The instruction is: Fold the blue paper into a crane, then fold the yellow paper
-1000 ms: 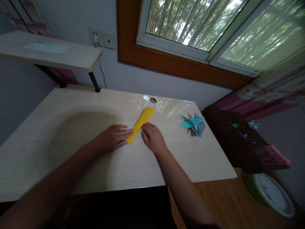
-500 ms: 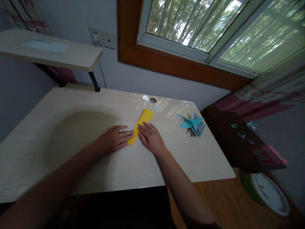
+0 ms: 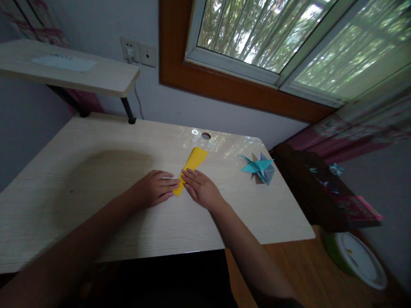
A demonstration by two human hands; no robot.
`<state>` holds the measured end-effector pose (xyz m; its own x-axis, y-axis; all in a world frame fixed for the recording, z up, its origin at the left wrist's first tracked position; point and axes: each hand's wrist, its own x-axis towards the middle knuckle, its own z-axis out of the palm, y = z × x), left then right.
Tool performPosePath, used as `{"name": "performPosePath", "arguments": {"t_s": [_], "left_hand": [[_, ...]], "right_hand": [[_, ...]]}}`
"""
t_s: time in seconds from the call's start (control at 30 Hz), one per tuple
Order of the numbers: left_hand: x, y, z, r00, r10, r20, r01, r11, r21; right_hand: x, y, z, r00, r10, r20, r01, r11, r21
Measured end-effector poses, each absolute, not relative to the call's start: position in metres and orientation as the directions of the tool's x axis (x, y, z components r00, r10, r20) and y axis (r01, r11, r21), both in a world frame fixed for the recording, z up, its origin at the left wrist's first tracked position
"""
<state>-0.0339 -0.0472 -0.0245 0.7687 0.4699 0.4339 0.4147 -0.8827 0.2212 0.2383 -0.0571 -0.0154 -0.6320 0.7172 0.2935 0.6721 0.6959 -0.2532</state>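
A narrow folded strip of yellow paper (image 3: 196, 158) lies slantwise on the pale wooden desk (image 3: 105, 239), its far end wider than its near end. My left hand (image 3: 157, 187) is flat, with its fingertips touching the paper's left edge near the close end. From the other side, my right hand (image 3: 202, 187) lies with stretched fingers across the paper's middle, pressing on it. Part of the strip is hidden under the right fingers. Neither hand grasps anything.
Origami cranes (image 3: 259, 167) in turquoise and greyish blue stand at the desk's right side. A raised shelf (image 3: 105, 83) on black legs is at the back left. Beyond the right edge are a dark cabinet (image 3: 308, 192) and a round green-and-white bin (image 3: 359, 261).
My right hand has slid a little left and toward me along the yellow paper, baring more of its far part. My left hand has hardly moved.
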Motion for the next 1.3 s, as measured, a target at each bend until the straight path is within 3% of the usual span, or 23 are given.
{"name": "performPosePath", "arguments": {"t_s": [0.7, 1.3], "left_hand": [[-0.036, -0.052, -0.019, 0.751, 0.425, 0.506, 0.347, -0.905, 0.247], [-0.04, -0.061, -0.009, 0.767, 0.366, 0.527, 0.27, -0.929, 0.253]], "right_hand": [[0.246, 0.027, -0.019, -0.491, 0.859, 0.145, 0.855, 0.507, -0.11], [0.248, 0.051, -0.026, -0.4, 0.905, 0.144, 0.899, 0.418, -0.129]]}}
